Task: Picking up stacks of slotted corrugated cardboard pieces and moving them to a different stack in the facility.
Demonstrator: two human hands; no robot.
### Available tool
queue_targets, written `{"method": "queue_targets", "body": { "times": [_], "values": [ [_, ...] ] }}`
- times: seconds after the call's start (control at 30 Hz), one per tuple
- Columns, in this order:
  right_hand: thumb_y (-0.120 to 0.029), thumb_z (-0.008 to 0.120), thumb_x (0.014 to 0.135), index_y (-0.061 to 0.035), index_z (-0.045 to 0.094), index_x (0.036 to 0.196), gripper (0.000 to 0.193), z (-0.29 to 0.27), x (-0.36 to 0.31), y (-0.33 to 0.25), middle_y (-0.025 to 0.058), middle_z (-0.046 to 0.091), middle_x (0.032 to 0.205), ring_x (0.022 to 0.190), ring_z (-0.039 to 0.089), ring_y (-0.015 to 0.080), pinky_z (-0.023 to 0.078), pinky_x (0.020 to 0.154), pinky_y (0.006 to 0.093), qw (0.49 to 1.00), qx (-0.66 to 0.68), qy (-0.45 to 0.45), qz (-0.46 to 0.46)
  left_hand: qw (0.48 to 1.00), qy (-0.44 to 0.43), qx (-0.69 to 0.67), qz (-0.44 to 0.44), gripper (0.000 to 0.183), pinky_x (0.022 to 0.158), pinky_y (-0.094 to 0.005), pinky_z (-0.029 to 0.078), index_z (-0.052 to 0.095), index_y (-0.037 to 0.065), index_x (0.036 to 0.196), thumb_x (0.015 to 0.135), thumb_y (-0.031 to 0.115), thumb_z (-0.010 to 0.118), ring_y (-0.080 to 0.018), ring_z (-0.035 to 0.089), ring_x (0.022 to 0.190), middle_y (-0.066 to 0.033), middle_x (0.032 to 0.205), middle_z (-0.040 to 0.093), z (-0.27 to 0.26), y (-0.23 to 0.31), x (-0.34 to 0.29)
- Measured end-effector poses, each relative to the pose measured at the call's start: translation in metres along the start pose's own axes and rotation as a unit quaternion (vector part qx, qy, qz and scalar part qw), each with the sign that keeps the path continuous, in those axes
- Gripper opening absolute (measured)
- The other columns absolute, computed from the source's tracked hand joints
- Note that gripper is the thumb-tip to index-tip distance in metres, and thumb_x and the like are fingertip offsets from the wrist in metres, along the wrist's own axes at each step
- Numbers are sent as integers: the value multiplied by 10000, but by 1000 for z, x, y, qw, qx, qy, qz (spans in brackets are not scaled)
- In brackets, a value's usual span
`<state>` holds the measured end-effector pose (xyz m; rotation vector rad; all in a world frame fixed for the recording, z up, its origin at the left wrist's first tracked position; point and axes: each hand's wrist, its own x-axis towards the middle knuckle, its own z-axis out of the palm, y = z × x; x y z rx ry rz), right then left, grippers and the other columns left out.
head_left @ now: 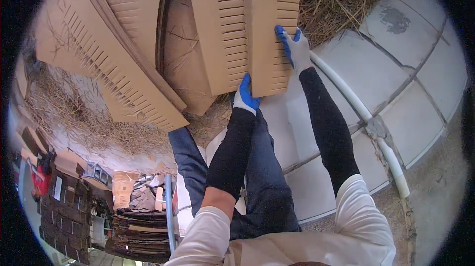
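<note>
In front of me is a brown cardboard piece (262, 28) with rows of short parallel slots and a lengthwise line down its middle. My left hand (246, 95), in a white and blue glove, grips its near edge close to that line, thumb on top. The fingers of my left hand are partly hidden beneath. My right hand (295, 48), gloved the same way, holds the right edge, and some of its fingers are out of sight. To the left, more slotted cardboard sheets (118, 63) lie fanned and overlapping.
Dry straw (341, 6) is heaped at the far right, with more straw (84, 112) at the left. A white pipe (341, 83) runs across pale tiles (396, 63) at right. Flattened cardboard stacks (143, 234) and a person in red (42, 177) are at lower left.
</note>
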<state>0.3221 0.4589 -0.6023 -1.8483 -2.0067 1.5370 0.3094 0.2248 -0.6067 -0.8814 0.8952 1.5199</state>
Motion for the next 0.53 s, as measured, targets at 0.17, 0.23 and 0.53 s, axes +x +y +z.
{"method": "queue_targets", "body": {
  "times": [0.17,0.23,0.53],
  "values": [
    [-284,689,893,-1,585,1179,415,-6,0,-8,61,647,1096,963,583,98,471,856,261,999,30,-31,20,999,-16,-31,15,379,951,-368,493,478,85,1315,945,151,528,-238,577,1113,-91,1259,570,-14,-7,7],
    [-269,688,886,7,579,1168,410,-13,7,5,81,655,1098,957,598,129,474,860,285,995,104,9,5,986,37,-144,-70,424,948,-395,491,482,104,1319,937,272,554,-260,582,1108,-94,1263,570,2,1,4],
    [-284,675,901,-1,584,1192,415,-24,-5,-12,55,646,1114,971,580,132,451,887,278,975,215,56,10,965,-2,-231,-123,461,941,-447,472,499,82,1310,943,359,534,-306,567,1120,-139,1251,586,-1,27,-38]
  ]
}}
